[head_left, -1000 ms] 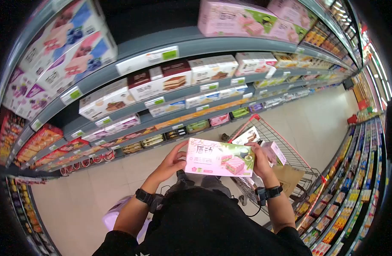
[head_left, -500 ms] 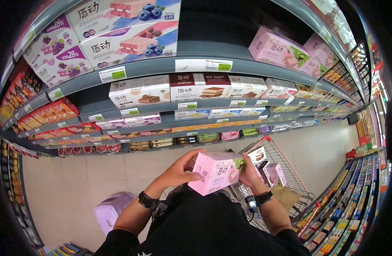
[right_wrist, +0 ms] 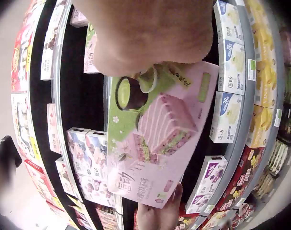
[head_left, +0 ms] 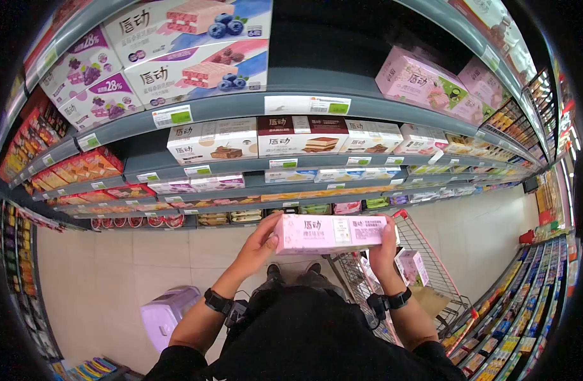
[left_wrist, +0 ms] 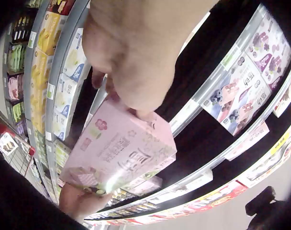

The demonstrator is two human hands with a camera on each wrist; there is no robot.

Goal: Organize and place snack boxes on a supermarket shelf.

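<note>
Pink cardboard box (head_left: 333,233), long and flat-sided, clamped endwise between left hand (head_left: 261,244) and right hand (head_left: 384,244)

Supermarket aisle: stocked shelves (head_left: 241,105), trolley (head_left: 425,254)

Head view: perched high, tilted forward and down over both forearms, facing the shelves (head_left: 241,105) from mid-range, wide fisheye bending the aisle floor round from 7 to 4 o'clock. Left wrist view: slung under the left hand (left_wrist: 131,52), pressed close, looking up past the palm at the pink box (left_wrist: 119,151), shelf edges sweeping off toward 2 o'clock. Right wrist view: tucked just behind the right hand (right_wrist: 150,33), very near, facing the box's printed front with shelving curving behind. Shared by all three: the pink box and the shelving; other hand's fingers (right_wrist: 159,215) peeking in at 6 o'clock.
</note>
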